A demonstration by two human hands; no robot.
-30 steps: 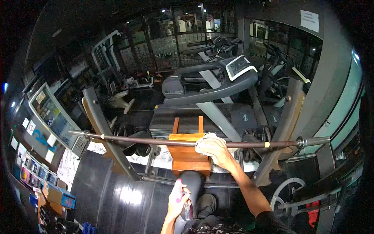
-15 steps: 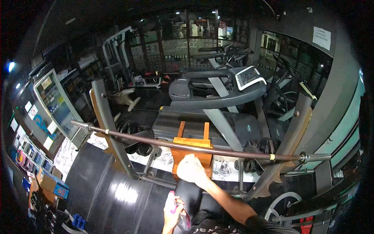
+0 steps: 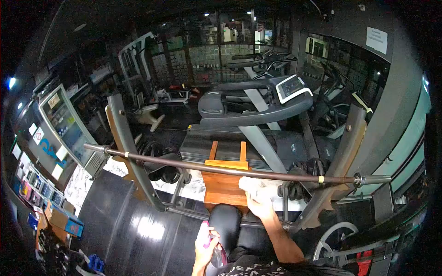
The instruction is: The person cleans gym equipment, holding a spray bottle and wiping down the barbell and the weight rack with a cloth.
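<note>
My left hand (image 3: 205,244) is closed around a spray bottle (image 3: 216,258) with a pink top, at the bottom centre, left of the black padded bench (image 3: 224,224). Further up and to the right, my right hand (image 3: 260,205) grips a white cloth (image 3: 251,185) just below the barbell's bar (image 3: 207,170). Whether the cloth touches the bar I cannot tell. The bar lies across the two uprights of the rack. A wooden box-like stand (image 3: 224,187) is behind the bench, under the bar.
The rack's left upright (image 3: 120,124) and right upright (image 3: 352,138) flank the bench. A treadmill (image 3: 258,108) stands beyond the bar. At the left are a glass-door fridge (image 3: 66,122) and a cardboard box (image 3: 57,215). A weight plate (image 3: 338,230) is at lower right.
My right hand has moved right with the cloth, away from the bench's end and the wooden stand's middle. My left hand still holds the bottle in nearly the same place.
</note>
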